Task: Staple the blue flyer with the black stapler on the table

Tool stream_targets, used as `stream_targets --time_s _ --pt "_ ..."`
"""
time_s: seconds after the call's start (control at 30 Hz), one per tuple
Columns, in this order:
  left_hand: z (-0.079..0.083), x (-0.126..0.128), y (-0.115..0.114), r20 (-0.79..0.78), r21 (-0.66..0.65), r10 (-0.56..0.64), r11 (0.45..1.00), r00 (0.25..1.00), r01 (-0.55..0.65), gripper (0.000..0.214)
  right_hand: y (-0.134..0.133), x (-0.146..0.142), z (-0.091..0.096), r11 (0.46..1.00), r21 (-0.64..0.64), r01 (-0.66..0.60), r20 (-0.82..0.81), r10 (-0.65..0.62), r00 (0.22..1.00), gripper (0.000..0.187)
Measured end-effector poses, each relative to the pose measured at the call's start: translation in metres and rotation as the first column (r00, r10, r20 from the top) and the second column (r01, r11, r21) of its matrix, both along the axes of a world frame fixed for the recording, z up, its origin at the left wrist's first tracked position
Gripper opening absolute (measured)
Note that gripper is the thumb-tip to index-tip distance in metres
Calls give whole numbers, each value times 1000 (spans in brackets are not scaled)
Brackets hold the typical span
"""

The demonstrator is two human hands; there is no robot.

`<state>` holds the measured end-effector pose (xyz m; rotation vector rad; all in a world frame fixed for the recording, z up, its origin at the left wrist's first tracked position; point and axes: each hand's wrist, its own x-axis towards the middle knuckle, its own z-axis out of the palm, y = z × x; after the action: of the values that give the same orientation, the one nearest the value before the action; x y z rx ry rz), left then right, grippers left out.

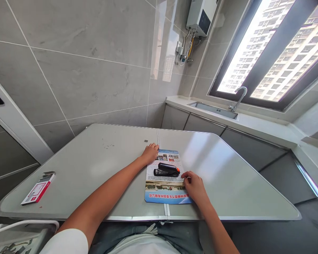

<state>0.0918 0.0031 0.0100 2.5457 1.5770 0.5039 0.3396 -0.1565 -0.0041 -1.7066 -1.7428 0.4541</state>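
Right hand (194,183) first: fingers curled, small gap by the thumb, tips at the right edge of the printed sheet (163,196); can't tell from my view whether it pinches paper or only rests there. Left hand (150,153) is at the sheet's far left corner, fingers bunched low; whether paper is caught under them, I can't tell either. Neither hand holds the black stapler (166,170), which lies on its side across the middle of the sheet, red-orange end to the right, just beside the right fingertips. Main risk I see: it sits loose on the paper, so a tug at either edge could drag or spin it, and a careless knuckle of the right hand could knock it. If the hands pull unevenly, the sheet could skew or crease, worst over the table seam (166,210) running beneath it. Beyond the left hand, a small dark strip (146,141), staples by the look of it, lies loose on the table (228,183); a sweep of the knuckles could scatter it. The red-and-white packet (38,188) is well apart at the near left, close to the rim, so a wide left elbow could push it off.
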Motion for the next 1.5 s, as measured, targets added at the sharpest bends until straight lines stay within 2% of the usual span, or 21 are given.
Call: stream_targets --time_s 0.13,0.23,0.3,0.37,0.43,0.5,0.57,0.67,0.83,0.93,1.0,1.1,1.2,1.3,1.5 --pt "9 -6 -24 -9 78 -6 997 1000 6 30 0 8 5 997 -43 -66 71 69 995 27" --pt "5 -21 -51 8 95 -142 986 990 140 31 1 14 19 998 0 -67 131 66 989 22" --pt "-3 -33 -69 17 81 -220 973 975 218 32 4 14 32 990 61 -129 106 122 987 20" --pt "-11 -46 -81 16 48 -245 969 969 244 36 10 8 43 945 110 -308 71 302 951 22" --pt "-15 -55 -87 14 14 -249 969 969 248 40 21 -1 48 855 122 -504 88 496 864 38" --pt "-14 -60 -88 14 -4 -244 970 970 244 42 33 -11 45 793 106 -600 128 588 799 47" --pt "-11 -63 -88 19 -9 -241 971 970 241 42 44 -20 38 791 98 -604 139 591 795 39" --pt "-5 -66 -87 26 -22 -247 969 969 247 41 54 -28 25 817 140 -560 97 552 829 29" --pt "1 -73 -91 30 -31 -240 970 970 241 40 54 -33 21 809 174 -562 62 561 826 32" --pt "6 -69 -94 51 -1 -242 970 969 242 35 53 -26 25 799 196 -568 47 571 819 41" --pt "8 -64 -96 106 22 -266 964 958 265 33 53 -16 28 812 228 -537 30 545 838 39" --pt "9 -57 -99 213 12 -303 952 929 307 35 52 3 31 835 217 -506 29 513 858 25" --pt "3 -53 -98 262 -14 -289 953 921 303 32 51 13 31 824 188 -535 36 538 842 20" --pt "-3 -53 -94 333 -43 -277 950 901 308 25 52 14 28 822 219 -526 5 538 843 15" --pt "-4 -53 -89 518 -190 -153 938 841 288 27 58 14 22 857 249 -452 -125 491 862 11"
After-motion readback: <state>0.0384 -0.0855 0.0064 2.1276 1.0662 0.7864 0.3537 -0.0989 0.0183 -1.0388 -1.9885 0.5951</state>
